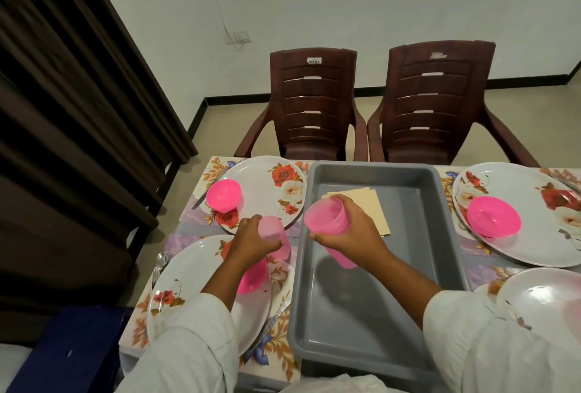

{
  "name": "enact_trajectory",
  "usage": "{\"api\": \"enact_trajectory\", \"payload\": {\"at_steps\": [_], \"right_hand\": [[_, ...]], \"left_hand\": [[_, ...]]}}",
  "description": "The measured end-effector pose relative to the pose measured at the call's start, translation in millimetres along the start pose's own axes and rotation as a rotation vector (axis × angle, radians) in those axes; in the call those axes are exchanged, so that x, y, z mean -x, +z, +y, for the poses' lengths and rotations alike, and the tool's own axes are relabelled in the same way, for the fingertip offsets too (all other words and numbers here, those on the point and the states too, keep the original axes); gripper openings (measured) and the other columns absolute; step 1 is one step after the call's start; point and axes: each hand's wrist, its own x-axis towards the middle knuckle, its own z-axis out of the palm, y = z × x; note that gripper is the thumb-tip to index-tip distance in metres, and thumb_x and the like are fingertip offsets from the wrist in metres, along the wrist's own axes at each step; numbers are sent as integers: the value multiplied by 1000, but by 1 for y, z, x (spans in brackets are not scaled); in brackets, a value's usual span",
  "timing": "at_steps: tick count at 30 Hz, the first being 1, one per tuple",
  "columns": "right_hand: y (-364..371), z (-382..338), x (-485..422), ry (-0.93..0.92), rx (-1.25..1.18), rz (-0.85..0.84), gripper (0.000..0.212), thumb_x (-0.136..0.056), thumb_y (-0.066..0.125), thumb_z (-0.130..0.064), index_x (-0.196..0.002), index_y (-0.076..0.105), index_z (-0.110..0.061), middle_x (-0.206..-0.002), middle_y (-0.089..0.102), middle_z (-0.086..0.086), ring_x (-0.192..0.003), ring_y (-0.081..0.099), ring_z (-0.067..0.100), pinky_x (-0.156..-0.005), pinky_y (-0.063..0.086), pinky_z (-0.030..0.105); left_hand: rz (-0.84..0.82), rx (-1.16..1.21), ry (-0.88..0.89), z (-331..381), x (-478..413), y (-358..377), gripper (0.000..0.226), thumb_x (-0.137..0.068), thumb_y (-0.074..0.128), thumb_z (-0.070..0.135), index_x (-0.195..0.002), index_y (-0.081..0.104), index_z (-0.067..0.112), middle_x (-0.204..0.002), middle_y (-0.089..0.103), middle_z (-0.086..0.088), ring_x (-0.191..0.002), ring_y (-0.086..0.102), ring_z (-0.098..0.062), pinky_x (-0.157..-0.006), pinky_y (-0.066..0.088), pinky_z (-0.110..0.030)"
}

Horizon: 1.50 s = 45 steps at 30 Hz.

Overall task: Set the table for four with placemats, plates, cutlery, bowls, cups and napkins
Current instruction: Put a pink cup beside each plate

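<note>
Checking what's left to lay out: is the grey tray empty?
No. The grey tray holds cream napkins at its far end.

Pink cups (328, 219) (rose-patterned plates (267, 185))

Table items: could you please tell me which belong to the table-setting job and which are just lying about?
Belongs to the job:
- plates
- bowls
- cup under the left hand
- stacked cups in the right hand
- napkins in the tray
- placemats
- cutlery

Just lying about:
- chairs
- curtain
</note>
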Motion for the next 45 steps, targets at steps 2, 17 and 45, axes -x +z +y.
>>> {"api": "enact_trajectory", "payload": {"at_steps": [2, 17, 45], "right_hand": [[-1, 1, 2, 5, 0, -2, 93, -61, 91, -54, -138, 43, -37, -129, 54, -14, -113, 56, 14, -84, 57, 31], [-24, 1, 24, 13, -135, -4, 92, -63, 93, -50, -138, 40, -40, -130, 52, -15, -113, 56, 15, -76, 53, 21], [-234, 100, 151, 322, -664, 98, 82, -67, 85, -55, -137, 53, -27, -131, 60, 3, -117, 64, 26, -93, 59, 44]], "left_hand": [[-7, -38, 21, 1, 0, 4, 98, -73, 86, 40, -153, 34, 17, -148, 39, -10, -130, 48, -29, -99, 47, -41], [-13, -103, 63, 18, 23, 11, 100, -83, 80, 41, -160, 21, 19, -162, 26, -12, -147, 27, -33, -112, 37, -51], [-401, 472, 432, 265, 191, 207, 80, -67, 66, 72, -135, 36, 41, -129, 55, 7, -107, 61, -20, -86, 60, -39]]}}
